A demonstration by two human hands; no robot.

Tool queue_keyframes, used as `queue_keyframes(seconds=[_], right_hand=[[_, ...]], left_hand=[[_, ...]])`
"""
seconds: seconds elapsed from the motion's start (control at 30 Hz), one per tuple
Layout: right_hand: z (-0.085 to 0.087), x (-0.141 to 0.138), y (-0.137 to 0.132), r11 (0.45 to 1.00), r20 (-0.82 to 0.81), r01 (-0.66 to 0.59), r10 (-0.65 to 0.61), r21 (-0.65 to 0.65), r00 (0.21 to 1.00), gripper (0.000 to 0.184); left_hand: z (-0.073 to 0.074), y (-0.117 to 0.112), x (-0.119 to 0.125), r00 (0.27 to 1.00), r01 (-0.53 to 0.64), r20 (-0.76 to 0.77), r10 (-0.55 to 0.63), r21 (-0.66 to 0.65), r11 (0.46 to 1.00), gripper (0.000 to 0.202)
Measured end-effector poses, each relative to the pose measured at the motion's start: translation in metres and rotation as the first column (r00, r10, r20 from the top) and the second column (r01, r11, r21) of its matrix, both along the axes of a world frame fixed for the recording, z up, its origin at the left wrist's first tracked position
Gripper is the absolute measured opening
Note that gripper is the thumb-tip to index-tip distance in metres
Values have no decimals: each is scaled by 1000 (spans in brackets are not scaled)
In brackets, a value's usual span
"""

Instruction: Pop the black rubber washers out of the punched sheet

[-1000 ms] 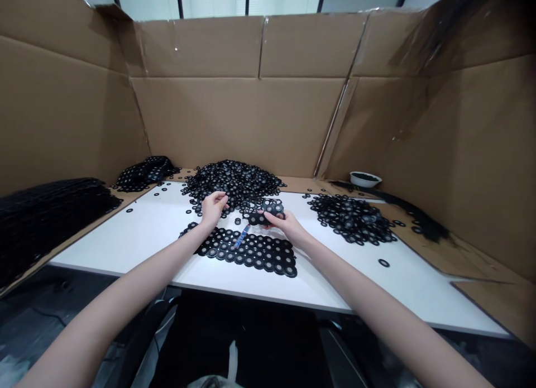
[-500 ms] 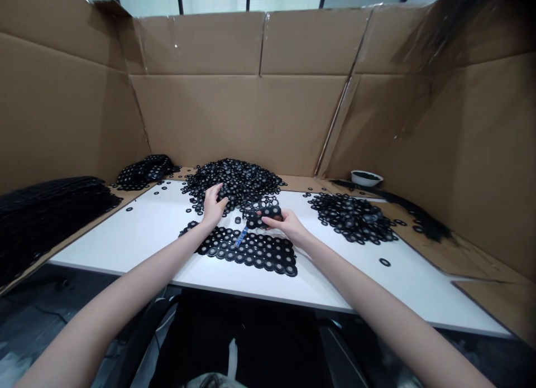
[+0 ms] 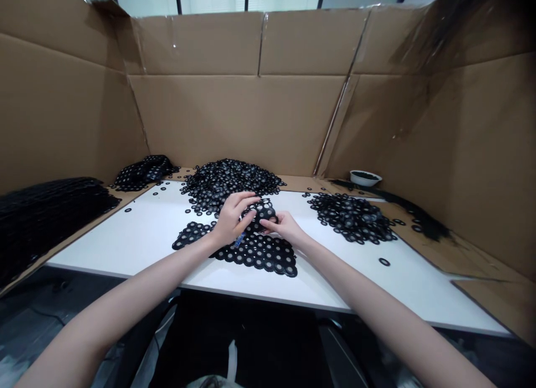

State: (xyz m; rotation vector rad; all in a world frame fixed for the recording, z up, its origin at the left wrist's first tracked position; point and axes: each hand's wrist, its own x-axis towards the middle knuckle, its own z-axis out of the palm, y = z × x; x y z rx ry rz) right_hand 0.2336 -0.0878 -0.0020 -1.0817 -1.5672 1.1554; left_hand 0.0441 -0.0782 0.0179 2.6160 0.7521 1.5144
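Both hands meet over the middle of the white table (image 3: 138,237). My right hand (image 3: 286,227) pinches a small black strip of joined rings (image 3: 263,211) and holds it just above the table. My left hand (image 3: 233,218) has its fingers curled onto the same strip from the left. Under the hands lies a flat black sheet of joined rings (image 3: 255,254), with a thin blue tool (image 3: 240,240) resting on it. A big heap of loose black rings (image 3: 230,181) sits right behind the hands.
A second pile of black rings (image 3: 352,216) lies to the right, with a small white bowl (image 3: 365,178) behind it. Stacked black sheets (image 3: 42,215) cover the left side, another bunch (image 3: 142,172) at the back left. Cardboard walls (image 3: 234,120) enclose the table. Stray rings dot the surface.
My left hand left the big heap and came right onto the strip that my right hand holds. My right hand stayed almost in place.
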Motion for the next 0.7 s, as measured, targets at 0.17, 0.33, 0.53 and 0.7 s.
queue_keyframes(seconds=[0.17, 0.33, 0.53, 0.7], right_hand=[[-4, -2, 1, 997, 2, -75, 75, 7, 997, 42], [-1, -4, 0, 993, 24, -113, 112, 28, 993, 38], [1, 2, -2, 987, 18, -163, 163, 3, 987, 27], [2, 6, -3, 968, -74, -244, 239, -63, 968, 19]], left_hand=[[-8, 2, 4, 977, 73, -200, -70, 10, 997, 32], [-13, 8, 4, 978, 73, -197, -67, 22, 997, 32], [-14, 9, 3, 982, 136, -137, -131, 26, 990, 26], [-13, 8, 3, 980, 163, -120, -162, -1, 987, 26]])
